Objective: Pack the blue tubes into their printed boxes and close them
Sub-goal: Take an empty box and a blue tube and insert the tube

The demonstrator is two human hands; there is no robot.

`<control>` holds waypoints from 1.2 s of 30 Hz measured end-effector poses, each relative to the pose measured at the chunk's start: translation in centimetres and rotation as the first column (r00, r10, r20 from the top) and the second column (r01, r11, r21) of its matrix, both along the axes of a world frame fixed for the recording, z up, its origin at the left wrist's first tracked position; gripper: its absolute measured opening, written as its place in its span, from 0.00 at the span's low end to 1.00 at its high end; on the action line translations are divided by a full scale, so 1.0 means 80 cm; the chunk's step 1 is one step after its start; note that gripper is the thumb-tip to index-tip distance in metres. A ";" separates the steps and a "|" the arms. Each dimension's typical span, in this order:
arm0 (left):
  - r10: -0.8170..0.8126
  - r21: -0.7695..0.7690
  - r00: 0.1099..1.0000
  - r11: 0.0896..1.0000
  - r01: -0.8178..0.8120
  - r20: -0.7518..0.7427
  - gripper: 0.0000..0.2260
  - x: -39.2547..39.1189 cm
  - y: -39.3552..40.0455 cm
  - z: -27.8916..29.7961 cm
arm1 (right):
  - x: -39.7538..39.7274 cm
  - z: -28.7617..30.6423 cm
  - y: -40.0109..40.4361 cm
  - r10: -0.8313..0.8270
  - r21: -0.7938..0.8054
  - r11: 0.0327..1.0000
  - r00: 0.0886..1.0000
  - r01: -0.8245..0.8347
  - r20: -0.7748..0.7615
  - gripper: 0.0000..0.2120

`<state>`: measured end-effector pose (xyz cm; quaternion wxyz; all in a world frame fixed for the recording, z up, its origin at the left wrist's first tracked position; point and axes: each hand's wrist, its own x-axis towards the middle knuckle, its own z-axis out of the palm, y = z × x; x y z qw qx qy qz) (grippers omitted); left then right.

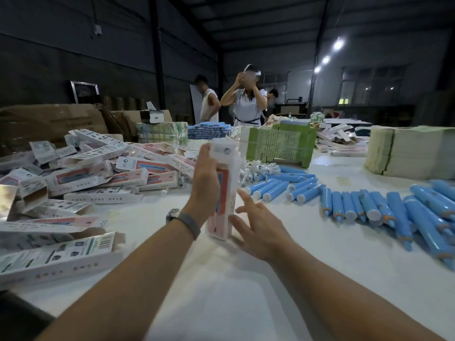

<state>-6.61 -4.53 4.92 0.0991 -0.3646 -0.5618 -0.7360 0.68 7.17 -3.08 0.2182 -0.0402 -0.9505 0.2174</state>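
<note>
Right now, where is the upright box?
Centre of the head view: the upright box stands on the white table, gripped by the left hand.

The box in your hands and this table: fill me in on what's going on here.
A person is packing at a white table. The left hand grips a printed box standing upright; the right hand, fingers spread, is beside its lower part. Loose blue tubes lie to the right, a pile of printed boxes to the left.
</note>
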 end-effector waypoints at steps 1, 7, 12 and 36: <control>0.008 0.061 1.000 0.998 -0.009 0.018 0.09 -0.005 0.000 -0.011 | 0.001 0.001 -0.002 0.044 -0.013 0.999 0.999 -0.044 0.003 0.34; 0.043 -0.192 0.999 0.981 -0.041 0.009 0.35 -0.008 0.012 -0.076 | 0.002 0.001 0.002 0.053 0.166 0.985 0.994 -0.037 -0.094 0.26; 0.352 -0.144 0.933 0.929 -0.340 0.069 0.15 -0.024 0.006 -0.076 | -0.002 -0.006 0.008 0.033 0.222 0.975 0.995 -0.012 -0.091 0.30; 0.174 -0.076 0.981 0.983 -0.167 0.091 0.09 -0.019 0.007 -0.085 | -0.071 0.057 0.134 -0.623 0.356 0.774 0.729 0.523 0.283 0.06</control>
